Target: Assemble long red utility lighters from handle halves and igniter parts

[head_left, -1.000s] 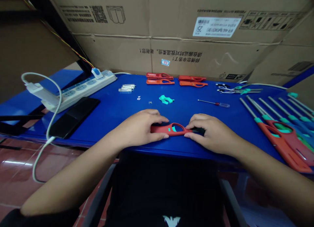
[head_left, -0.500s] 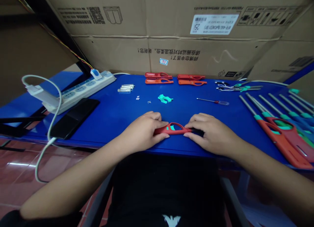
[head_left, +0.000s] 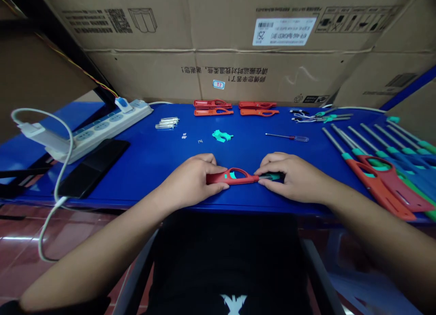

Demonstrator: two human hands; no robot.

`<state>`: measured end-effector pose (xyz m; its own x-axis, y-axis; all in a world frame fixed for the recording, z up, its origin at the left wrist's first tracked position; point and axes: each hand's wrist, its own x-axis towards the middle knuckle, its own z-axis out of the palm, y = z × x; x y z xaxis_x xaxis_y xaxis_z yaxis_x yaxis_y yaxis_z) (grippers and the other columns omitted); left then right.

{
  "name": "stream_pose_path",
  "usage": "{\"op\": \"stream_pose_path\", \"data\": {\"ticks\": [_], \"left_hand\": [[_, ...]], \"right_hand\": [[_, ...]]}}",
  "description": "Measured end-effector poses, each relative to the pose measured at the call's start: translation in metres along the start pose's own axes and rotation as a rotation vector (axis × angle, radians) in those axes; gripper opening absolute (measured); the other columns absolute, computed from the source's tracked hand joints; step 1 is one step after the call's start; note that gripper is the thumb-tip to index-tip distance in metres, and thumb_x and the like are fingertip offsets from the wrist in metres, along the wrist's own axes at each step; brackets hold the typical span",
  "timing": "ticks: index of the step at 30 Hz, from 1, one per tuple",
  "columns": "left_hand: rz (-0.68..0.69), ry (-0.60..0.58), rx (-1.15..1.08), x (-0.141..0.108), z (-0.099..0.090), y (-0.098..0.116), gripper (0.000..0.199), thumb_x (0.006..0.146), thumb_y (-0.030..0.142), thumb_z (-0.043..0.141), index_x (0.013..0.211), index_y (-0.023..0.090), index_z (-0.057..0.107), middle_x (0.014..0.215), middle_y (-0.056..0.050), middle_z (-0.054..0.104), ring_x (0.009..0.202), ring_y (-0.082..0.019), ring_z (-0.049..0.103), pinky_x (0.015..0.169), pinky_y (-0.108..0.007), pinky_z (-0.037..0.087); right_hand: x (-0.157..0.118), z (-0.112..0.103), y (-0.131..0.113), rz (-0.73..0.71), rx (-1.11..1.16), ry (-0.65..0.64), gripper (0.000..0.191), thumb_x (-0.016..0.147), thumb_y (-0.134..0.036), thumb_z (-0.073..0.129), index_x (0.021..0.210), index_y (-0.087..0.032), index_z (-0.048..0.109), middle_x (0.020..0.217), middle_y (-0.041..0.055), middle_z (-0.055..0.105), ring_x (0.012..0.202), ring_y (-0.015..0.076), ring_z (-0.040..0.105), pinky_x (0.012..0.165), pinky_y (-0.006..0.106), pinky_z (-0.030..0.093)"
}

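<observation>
My left hand (head_left: 194, 178) grips the wide end of a red gas lighter handle (head_left: 235, 177), thumb below and fingers above. The handle has an oval trigger opening with a green trigger in it. At its narrow right end, my right hand (head_left: 289, 175) pinches a short metal piece with a dark green part (head_left: 270, 176); fingers partly hide where the two meet. Beyond my hands lie several loose green triggers (head_left: 222, 135), tiny springs or pins (head_left: 200, 141) and small pale pieces (head_left: 184, 136).
Red handle shells (head_left: 213, 111) lie in two groups at the back, near clear fuel tanks (head_left: 167, 122). A screwdriver (head_left: 296, 138), wired parts (head_left: 320, 117) and several long-nozzled lighters (head_left: 371, 178) occupy the right. Left are a power strip (head_left: 112, 124) and black phone (head_left: 95, 167).
The view has shifted slightly, moving the scene left. At the handle's narrow end, metal and green now show between my right fingers, where a dark shape showed before. Both hands keep their grip.
</observation>
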<state>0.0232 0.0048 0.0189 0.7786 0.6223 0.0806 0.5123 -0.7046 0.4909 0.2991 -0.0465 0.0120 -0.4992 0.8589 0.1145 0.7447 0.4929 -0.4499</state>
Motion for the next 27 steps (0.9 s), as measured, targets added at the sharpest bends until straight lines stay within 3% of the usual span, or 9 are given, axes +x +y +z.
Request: {"op": "stream_pose_path", "data": {"ticks": [3,7,9,14,21,27], "left_hand": [[0.001,-0.002,0.007,0.0,0.0,-0.001,0.032,0.088,0.035,0.072,0.118,0.023,0.073,0.085,-0.002,0.058,0.082,-0.016,0.055,0.073,-0.028,0.043],[0.019,-0.006,-0.035,-0.001,0.002,-0.004,0.031,0.088,0.037,0.071,0.117,0.024,0.073,0.084,-0.002,0.056,0.082,-0.017,0.054,0.075,-0.029,0.043],[0.014,0.001,-0.069,-0.001,0.005,-0.005,0.033,0.088,0.038,0.072,0.117,0.024,0.073,0.085,-0.002,0.056,0.083,-0.017,0.053,0.075,-0.029,0.044],[-0.01,0.047,-0.12,-0.005,0.01,-0.008,0.043,0.087,0.037,0.072,0.128,0.025,0.068,0.09,-0.003,0.056,0.085,-0.017,0.053,0.078,-0.031,0.046],[0.035,0.045,-0.125,-0.004,0.011,-0.007,0.038,0.087,0.035,0.072,0.122,0.022,0.071,0.094,-0.004,0.059,0.089,-0.018,0.056,0.082,-0.033,0.048],[0.037,0.058,-0.112,-0.004,0.013,-0.005,0.038,0.088,0.04,0.071,0.121,0.022,0.071,0.096,-0.005,0.061,0.092,-0.019,0.057,0.084,-0.034,0.049]], "right_hand": [[0.003,0.003,-0.006,-0.011,-0.028,0.021,0.032,0.09,-0.036,0.065,0.117,-0.019,0.072,0.104,0.0067,0.069,0.096,0.0202,0.062,0.087,0.035,0.049],[0.01,0.002,-0.017,-0.034,-0.125,-0.068,0.018,0.091,-0.031,0.063,0.095,-0.018,0.074,0.09,0.0062,0.069,0.088,0.0217,0.06,0.082,0.037,0.048],[0.014,-0.001,-0.023,0.011,-0.169,-0.12,0.016,0.09,-0.031,0.064,0.093,-0.019,0.074,0.091,0.0063,0.07,0.091,0.023,0.061,0.083,0.038,0.047],[0.025,-0.005,-0.031,0.068,-0.121,-0.15,0.05,0.084,-0.041,0.071,0.128,-0.019,0.066,0.111,0.0098,0.067,0.098,0.0247,0.063,0.083,0.036,0.049],[0.041,-0.005,-0.041,0.097,-0.156,-0.215,0.023,0.081,-0.031,0.075,0.103,-0.025,0.079,0.086,0.004,0.068,0.069,0.0164,0.06,0.058,0.029,0.042],[0.041,-0.003,-0.043,0.178,-0.207,-0.217,0.025,0.077,-0.035,0.079,0.1,-0.027,0.081,0.078,0.0038,0.073,0.065,0.0184,0.063,0.055,0.03,0.041]]}}
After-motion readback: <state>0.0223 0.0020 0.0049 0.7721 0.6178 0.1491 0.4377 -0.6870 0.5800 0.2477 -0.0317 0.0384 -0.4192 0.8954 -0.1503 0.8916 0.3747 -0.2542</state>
